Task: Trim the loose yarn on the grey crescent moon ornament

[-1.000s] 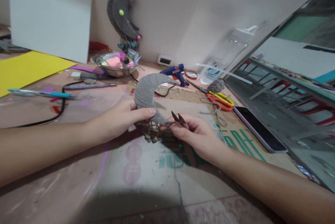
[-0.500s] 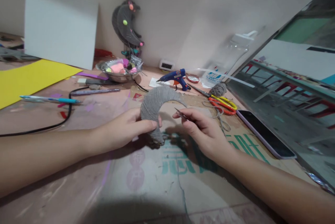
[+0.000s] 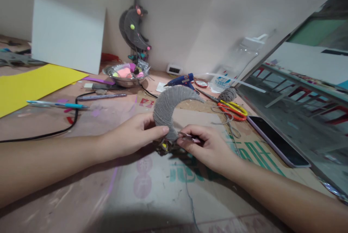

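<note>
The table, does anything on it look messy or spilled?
A bit messy: the grey yarn ball has loose, looping strands beside the scissors instead of being wound up neatly. A red scrap lies loose near the black cord. I see no spill.

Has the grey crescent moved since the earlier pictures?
Yes: the grey crescent, held in the left hand, has shifted rightward, judged against the phone lying to its right.
</note>
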A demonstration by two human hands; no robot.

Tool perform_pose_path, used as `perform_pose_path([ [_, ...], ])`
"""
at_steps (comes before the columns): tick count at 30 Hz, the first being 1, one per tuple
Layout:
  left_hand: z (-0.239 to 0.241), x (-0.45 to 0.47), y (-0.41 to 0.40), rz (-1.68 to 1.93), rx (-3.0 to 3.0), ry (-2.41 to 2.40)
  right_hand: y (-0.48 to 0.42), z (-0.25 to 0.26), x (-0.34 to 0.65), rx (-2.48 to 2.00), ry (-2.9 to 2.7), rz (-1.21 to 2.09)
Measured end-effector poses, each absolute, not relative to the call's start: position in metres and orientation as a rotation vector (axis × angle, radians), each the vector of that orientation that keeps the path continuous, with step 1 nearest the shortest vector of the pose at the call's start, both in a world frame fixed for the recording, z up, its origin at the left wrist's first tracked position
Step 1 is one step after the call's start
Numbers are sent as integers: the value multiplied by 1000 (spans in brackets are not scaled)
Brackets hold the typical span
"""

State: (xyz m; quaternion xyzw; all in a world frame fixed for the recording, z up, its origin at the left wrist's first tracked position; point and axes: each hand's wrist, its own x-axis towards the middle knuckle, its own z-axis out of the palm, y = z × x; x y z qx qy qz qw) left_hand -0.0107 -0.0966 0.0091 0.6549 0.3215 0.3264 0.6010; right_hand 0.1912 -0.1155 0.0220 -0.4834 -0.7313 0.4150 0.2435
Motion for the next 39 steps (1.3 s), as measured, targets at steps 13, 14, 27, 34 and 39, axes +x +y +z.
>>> perform_pose_path([
  [13,14,-8,-99,818,1277,802,-114,20,195,-1249,-2074,1037],
  [14,14,-9,-99,816,1288,795,-113,21,196,-1246,-2093,1004],
  [27,7,-11,-97,796,1416,787,-111,23,205,-1063,-2280,452],
  [34,10,-12,-98,816,1533,807,-108,26,210,-1009,-2435,154],
  [39,9,-12,-98,822,1565,843,-112,24,212,-941,-2540,-3],
])
